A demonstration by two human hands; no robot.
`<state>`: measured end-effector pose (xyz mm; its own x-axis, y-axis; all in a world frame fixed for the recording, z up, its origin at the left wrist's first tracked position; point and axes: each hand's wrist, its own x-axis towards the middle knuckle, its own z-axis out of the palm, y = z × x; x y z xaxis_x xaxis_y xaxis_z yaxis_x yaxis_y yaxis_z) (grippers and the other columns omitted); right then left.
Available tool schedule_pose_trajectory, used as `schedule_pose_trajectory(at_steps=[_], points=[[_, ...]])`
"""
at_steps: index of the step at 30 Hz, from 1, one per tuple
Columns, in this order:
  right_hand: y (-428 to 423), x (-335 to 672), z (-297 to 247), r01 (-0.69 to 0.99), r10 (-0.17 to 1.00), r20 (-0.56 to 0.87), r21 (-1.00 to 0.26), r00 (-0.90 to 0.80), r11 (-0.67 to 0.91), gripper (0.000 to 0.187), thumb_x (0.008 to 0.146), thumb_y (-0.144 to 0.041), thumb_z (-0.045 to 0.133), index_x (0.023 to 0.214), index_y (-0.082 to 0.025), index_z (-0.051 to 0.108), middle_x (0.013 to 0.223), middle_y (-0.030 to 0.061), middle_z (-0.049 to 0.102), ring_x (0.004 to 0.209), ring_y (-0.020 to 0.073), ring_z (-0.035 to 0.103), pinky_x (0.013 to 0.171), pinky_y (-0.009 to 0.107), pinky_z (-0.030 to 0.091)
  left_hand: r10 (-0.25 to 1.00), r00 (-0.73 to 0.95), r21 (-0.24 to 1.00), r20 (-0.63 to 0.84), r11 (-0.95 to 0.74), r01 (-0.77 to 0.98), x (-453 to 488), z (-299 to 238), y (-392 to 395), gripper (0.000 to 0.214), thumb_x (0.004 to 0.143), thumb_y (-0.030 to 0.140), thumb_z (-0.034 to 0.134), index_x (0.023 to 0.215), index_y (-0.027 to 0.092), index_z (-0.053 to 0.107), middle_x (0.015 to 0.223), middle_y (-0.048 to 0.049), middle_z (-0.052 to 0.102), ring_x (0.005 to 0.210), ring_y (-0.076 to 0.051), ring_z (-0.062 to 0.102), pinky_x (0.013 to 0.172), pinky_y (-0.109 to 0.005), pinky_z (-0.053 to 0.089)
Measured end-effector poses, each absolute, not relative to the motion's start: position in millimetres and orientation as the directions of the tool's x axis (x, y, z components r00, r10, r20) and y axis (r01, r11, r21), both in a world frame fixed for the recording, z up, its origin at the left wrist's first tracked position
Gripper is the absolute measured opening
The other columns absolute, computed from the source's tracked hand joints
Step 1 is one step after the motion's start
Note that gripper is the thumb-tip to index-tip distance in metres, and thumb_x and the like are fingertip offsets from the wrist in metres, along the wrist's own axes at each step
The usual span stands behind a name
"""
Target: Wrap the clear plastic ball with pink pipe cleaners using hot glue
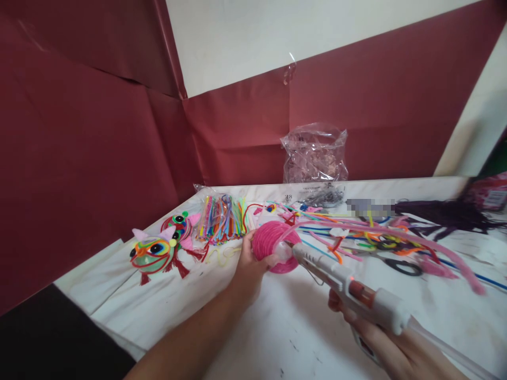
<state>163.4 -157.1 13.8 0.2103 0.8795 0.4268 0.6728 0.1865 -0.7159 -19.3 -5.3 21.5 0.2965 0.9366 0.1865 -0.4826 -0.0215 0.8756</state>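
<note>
The left hand's (pixel 247 264) grip holds the mostly pink-wound ball (pixel 269 240); the right hand's (pixel 380 338) grip closes on the glue gun (pixel 348 287), nozzle at the ball (one pink strand (pixel 467 275) trails loose over the surface (pixel 277 327)).

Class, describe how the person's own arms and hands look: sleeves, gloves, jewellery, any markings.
Both are bare. The left hand and its forearm show no sleeve, glove, watch or ring. The right hand is ungloved too; its wrist is bare where the frame cuts it off.
</note>
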Motion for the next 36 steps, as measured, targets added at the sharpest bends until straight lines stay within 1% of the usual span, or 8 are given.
schedule_pose_trajectory(at_steps=[5, 8, 12, 16, 19, 26, 30, 36], points=[[-157.3, 148.1, 30.1, 0.639, 0.875, 0.462, -0.719, 0.145, 0.274, 0.041, 0.086, -0.058, 0.052, 0.088, -0.024, 0.074, 0.085, 0.008, 0.079, 0.075, 0.0255, 0.076, 0.065, 0.027, 0.063, 0.935, 0.298, 0.882, 0.193, -0.033, -0.469, -17.3, 20.4, -6.7, 0.075, 0.051, 0.019, 0.083, 0.119, 0.021, 0.052, 0.102, -0.0061, 0.068, 0.092, -0.024, 0.064, 0.082, -0.035, 0.048], [-159.1, 146.7, 29.0, 0.643, 0.865, 0.481, -0.71, 0.143, 0.289, 0.04, 0.085, -0.058, 0.052, 0.087, -0.025, 0.074, 0.085, 0.0073, 0.079, 0.076, 0.0249, 0.075, 0.062, 0.026, 0.062, 0.933, 0.309, 0.882, 0.182, -0.016, -0.471, -16.8, 21.5, -8.0, 0.076, 0.053, 0.019, 0.082, 0.122, 0.021, 0.049, 0.099, -0.005, 0.068, 0.088, -0.022, 0.065, 0.081, -0.034, 0.048], [-159.8, 158.9, 11.7, 0.664, 0.87, 0.466, -0.704, 0.164, 0.252, 0.043, 0.086, -0.06, 0.053, 0.093, -0.024, 0.076, 0.088, 0.009, 0.079, 0.081, 0.0273, 0.076, 0.069, 0.028, 0.062, 0.944, 0.281, 0.861, 0.174, -0.007, -0.509, -17.9, 23.6, -6.8, 0.077, 0.051, 0.017, 0.082, 0.121, 0.02, 0.048, 0.103, -0.0059, 0.068, 0.093, -0.023, 0.064, 0.085, -0.034, 0.047], [-156.9, 171.6, -8.8, 0.681, 0.86, 0.458, -0.705, 0.225, 0.197, 0.047, 0.086, -0.062, 0.051, 0.096, -0.024, 0.077, 0.091, 0.0093, 0.079, 0.078, 0.0269, 0.076, 0.064, 0.028, 0.063, 0.946, 0.275, 0.858, 0.17, -0.005, -0.513, -18.8, 23.2, -4.9, 0.079, 0.05, 0.017, 0.082, 0.121, 0.022, 0.048, 0.103, -0.005, 0.068, 0.095, -0.023, 0.064, 0.085, -0.034, 0.047], [-155.5, 176.3, -17.5, 0.689, 0.869, 0.447, -0.699, 0.214, 0.19, 0.043, 0.087, -0.059, 0.052, 0.103, -0.026, 0.077, 0.098, 0.008, 0.079, 0.084, 0.0265, 0.076, 0.067, 0.028, 0.062, 0.938, 0.298, 0.867, 0.177, -0.006, -0.498, -18.5, 21.7, -5.4, 0.076, 0.052, 0.018, 0.082, 0.12, 0.022, 0.05, 0.106, -0.0059, 0.068, 0.096, -0.024, 0.064, 0.086, -0.035, 0.047], [-156.9, 170.4, -4.0, 0.691, 0.862, 0.468, -0.689, 0.196, 0.218, 0.047, 0.086, -0.06, 0.053, 0.102, -0.023, 0.076, 0.096, 0.0099, 0.079, 0.086, 0.029, 0.076, 0.072, 0.031, 0.062, 0.929, 0.306, 0.876, 0.208, -0.037, -0.481, -17.9, 19.1, -4.9, 0.075, 0.053, 0.017, 0.081, 0.12, 0.021, 0.05, 0.106, -0.0057, 0.068, 0.097, -0.023, 0.063, 0.086, -0.034, 0.047], [-157.3, 157.7, 16.8, 0.678, 0.85, 0.499, -0.685, 0.17, 0.267, 0.039, 0.085, -0.058, 0.055, 0.093, -0.025, 0.075, 0.088, 0.0078, 0.079, 0.08, 0.0276, 0.076, 0.067, 0.029, 0.063, 0.937, 0.294, 0.882, 0.19, -0.032, -0.469, -17.1, 19.4, -6.2, 0.075, 0.053, 0.016, 0.081, 0.121, 0.021, 0.05, 0.105, -0.0057, 0.068, 0.095, -0.023, 0.064, 0.085, -0.034, 0.048], [-156.4, 144.9, 35.0, 0.616, 0.88, 0.469, -0.716, 0.076, 0.329, 0.029, 0.088, -0.048, 0.052, 0.076, -0.026, 0.068, 0.07, 0.0043, 0.072, 0.062, 0.0205, 0.07, 0.058, 0.026, 0.06, 0.941, 0.291, 0.889, 0.175, -0.024, -0.458, -15.6, 20.2, -8.2, 0.073, 0.055, 0.017, 0.081, 0.121, 0.02, 0.05, 0.101, -0.0056, 0.068, 0.089, -0.021, 0.065, 0.081, -0.034, 0.049]])
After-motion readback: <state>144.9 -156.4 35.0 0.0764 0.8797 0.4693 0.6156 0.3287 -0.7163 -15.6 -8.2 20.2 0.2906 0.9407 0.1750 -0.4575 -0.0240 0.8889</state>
